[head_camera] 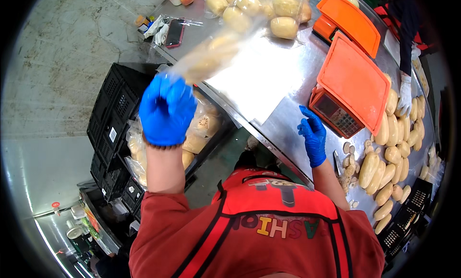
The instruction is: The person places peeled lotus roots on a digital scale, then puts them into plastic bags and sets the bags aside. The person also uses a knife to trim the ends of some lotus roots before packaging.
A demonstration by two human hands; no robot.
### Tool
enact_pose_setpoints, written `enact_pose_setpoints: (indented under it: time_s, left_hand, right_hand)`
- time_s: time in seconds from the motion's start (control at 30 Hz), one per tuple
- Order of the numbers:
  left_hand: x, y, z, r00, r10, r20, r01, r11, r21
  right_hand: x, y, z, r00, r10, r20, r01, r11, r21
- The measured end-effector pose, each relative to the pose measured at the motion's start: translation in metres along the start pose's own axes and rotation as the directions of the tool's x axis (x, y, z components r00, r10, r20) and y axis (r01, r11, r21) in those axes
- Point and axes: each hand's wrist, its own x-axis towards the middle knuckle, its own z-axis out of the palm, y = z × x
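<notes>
My left hand (167,110), in a blue glove, grips the end of a clear plastic bag (212,56) with pale lotus root inside, blurred by motion. The bag is above the edge of the steel table (277,128), beside a white sheet (252,94). Below that hand, a black crate (216,141) holds more bagged lotus root (194,143). My right hand (312,134), also blue-gloved, has its fingers apart with nothing in them, near the keypad of an orange weighing scale (354,83).
Bagged lotus roots (284,27), a phone (175,33) and a second orange scale (347,18) occupy the far side. Loose lotus roots (381,170), cut slices (349,166) and a knife (337,162) lie right. A co-worker's white-gloved hand (405,94) touches the roots. Black crates (119,105) are stacked left.
</notes>
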Motion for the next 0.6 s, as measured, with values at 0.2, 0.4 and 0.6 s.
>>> enact_pose_setpoints:
  time_s: [0.2, 0.4, 0.6]
  left_hand:
    - [-0.054, 0.008, -0.01, 0.963, 0.156, -0.218, -0.175, 0.982, -0.073]
    - [-0.099, 0.034, -0.092, 0.821, 0.268, -0.504, -0.437, 0.863, -0.253]
    - [-0.107, 0.061, -0.268, 0.901, 0.322, -0.29, -0.243, -0.179, -0.953]
  right_hand:
    - [0.001, 0.021, -0.001, 0.992, 0.082, 0.097, -0.076, 0.995, -0.065]
    - [0.009, 0.028, 0.007, 0.983, 0.095, 0.159, -0.081, 0.993, -0.089]
    - [0.011, 0.035, 0.008, 0.969, 0.127, 0.211, -0.099, 0.986, -0.137]
